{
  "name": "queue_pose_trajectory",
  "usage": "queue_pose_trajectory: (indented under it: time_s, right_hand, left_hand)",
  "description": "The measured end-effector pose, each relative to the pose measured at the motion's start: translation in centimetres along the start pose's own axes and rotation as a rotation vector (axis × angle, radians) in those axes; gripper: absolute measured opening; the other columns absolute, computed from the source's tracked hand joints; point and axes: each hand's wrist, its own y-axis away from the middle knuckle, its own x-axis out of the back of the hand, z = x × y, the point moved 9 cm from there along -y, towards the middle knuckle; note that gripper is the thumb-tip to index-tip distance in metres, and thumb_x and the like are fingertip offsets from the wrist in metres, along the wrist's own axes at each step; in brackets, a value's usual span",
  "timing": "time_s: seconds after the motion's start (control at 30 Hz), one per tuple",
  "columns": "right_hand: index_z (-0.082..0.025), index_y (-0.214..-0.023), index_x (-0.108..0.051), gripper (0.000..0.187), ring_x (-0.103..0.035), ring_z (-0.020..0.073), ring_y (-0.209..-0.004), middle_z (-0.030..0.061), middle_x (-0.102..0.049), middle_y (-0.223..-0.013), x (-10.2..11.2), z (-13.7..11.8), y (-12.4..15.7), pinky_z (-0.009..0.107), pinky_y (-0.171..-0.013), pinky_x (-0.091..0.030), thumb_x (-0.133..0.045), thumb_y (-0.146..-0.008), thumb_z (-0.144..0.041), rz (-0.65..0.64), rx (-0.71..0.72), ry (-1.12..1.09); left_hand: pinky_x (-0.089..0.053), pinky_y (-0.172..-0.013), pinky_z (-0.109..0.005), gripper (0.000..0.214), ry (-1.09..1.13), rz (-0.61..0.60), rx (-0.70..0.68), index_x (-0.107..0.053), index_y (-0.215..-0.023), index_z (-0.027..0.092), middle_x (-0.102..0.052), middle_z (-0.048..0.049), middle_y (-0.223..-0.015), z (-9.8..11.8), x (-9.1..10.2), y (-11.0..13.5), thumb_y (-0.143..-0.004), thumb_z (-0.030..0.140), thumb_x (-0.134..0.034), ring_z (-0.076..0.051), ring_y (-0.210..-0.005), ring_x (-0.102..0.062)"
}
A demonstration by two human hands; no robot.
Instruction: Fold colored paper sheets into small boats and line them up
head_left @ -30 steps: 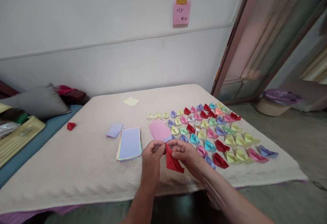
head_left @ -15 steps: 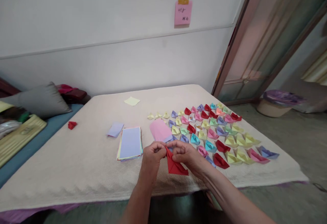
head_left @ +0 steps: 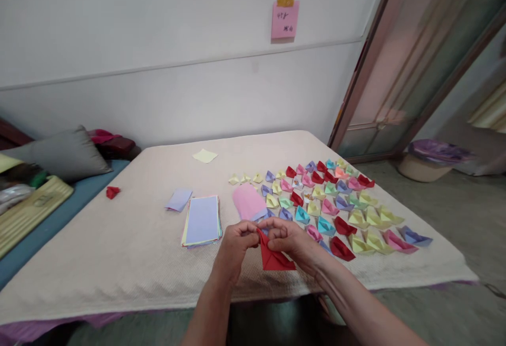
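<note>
Here, at the lower centre of the frame, the left hand (head_left: 235, 246) pinches the upper tip of a red folded paper (head_left: 275, 263) while the right hand (head_left: 294, 241) grasps its upper right side, the lower part jutting free above a cream cover (head_left: 130, 251). Just beyond the hands lies a pink sheet (head_left: 249, 201), a lavender-topped stack of paper (head_left: 202, 220) to its left and rows of coloured paper boats (head_left: 342, 249) to its right. Farther off, a pale yellow sheet (head_left: 204, 156) rests left of centre, and a pink note (head_left: 285, 22) is taped to the white wall (head_left: 158, 19) at the top, right of centre.
</note>
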Motion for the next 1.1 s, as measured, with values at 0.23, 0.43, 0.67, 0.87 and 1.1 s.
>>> queue_pose_trajectory:
  time_s: [0.23, 0.43, 0.67, 0.87, 1.1]
  right_hand:
    - [-0.014, -0.1, -0.062, 0.038, -0.036, 0.0052, -0.048, -0.0062, -0.05, -0.055, -0.1, 0.1, 0.1, 0.02, -0.048, -0.02, -0.061, -0.064, -0.004, -0.024, -0.02, 0.014]
    - [-0.014, -0.097, -0.06, 0.033, -0.036, 0.005, -0.046, -0.0079, -0.048, -0.052, 0.4, -0.4, -0.1, 0.02, -0.047, -0.021, -0.063, -0.065, -0.006, 0.039, 0.018, 0.055]
    - [-0.015, -0.095, -0.059, 0.029, -0.038, 0.0058, -0.047, -0.0082, -0.049, -0.053, 0.8, -0.4, -0.2, 0.02, -0.048, -0.025, -0.067, -0.067, -0.013, 0.075, 0.032, 0.136]
    - [-0.016, -0.091, -0.061, 0.026, -0.042, 0.0074, -0.051, -0.0069, -0.051, -0.056, 1.2, -0.5, -0.2, 0.021, -0.053, -0.029, -0.07, -0.066, -0.017, 0.095, 0.014, 0.16]
    - [-0.018, -0.084, -0.069, 0.015, -0.055, 0.0147, -0.069, 0.0012, -0.065, -0.076, 0.9, -2.1, 0.5, 0.027, -0.066, -0.038, -0.059, -0.075, -0.022, 0.102, 0.085, 0.177]
  left_hand:
    - [-0.037, -0.06, -0.024, 0.024, -0.036, 0.033, -0.044, -0.055, -0.054, 0.015, -0.058, -0.0025, -0.074, 1.0, 0.3, 0.3, -0.076, 0.025, -0.052, -0.011, -0.062, -0.045]
    - [-0.038, -0.059, -0.026, 0.036, -0.082, 0.061, 0.018, -0.06, -0.064, 0.015, -0.056, -0.0016, -0.062, -0.1, 0.6, 0.1, -0.081, 0.045, -0.05, -0.013, -0.059, -0.049]
    - [-0.032, -0.053, -0.023, 0.025, -0.052, 0.036, 0.057, -0.056, -0.059, 0.014, -0.047, 0.0032, -0.055, -1.9, 0.4, -0.3, -0.073, 0.034, -0.062, -0.01, -0.054, -0.04]
    - [-0.033, -0.054, -0.022, 0.028, 0.058, 0.213, 0.013, -0.051, -0.056, 0.014, -0.046, 0.0039, -0.055, -0.8, 2.1, -0.2, -0.071, 0.034, -0.064, -0.009, -0.054, -0.038]
    - [-0.031, -0.052, -0.02, 0.029, 0.222, 0.197, 0.045, -0.051, -0.056, 0.014, -0.045, 0.0048, -0.054, -1.2, 2.1, -0.5, -0.069, 0.033, -0.068, -0.007, -0.052, -0.036]
